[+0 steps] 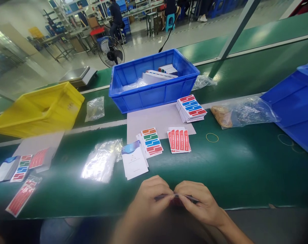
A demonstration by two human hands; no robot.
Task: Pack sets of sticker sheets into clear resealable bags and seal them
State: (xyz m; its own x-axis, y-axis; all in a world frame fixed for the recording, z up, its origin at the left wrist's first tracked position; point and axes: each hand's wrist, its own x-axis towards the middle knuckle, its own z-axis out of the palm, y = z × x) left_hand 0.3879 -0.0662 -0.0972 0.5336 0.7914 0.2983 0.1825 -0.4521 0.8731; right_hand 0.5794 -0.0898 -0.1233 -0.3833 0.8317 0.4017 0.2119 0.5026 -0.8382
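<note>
**Left hand (154,190) and right hand (207,202) pinch one thin piece (176,195)**

Closest to us, the thin piece lies almost edge-on between the two hands, over the near edge of the green bench (232,176). The left hand grips its left part between thumb and curled fingers; the right hand does the same on the other side, thumb tips close together at the middle. We glimpse some red beneath the thumbs, but cannot tell what is printed there.

We judge it light, flexible and hard to break, though easily creased. If it has a plastic skin, which we cannot confirm, it would be slippery. We would hold it by the edges, lightly, with the thumbs supporting the middle.

From the left, beyond the hands, we find a yellow bin (49,112), shiny clear bags (100,162), white booklets (135,161) and, just beside these, striped cards (151,142). A blue crate (154,96) stands behind. Further right come red cards (179,140), a taller striped stack (191,107), a yellow rubber band (212,137) and a filled clear bag (247,111).
</note>
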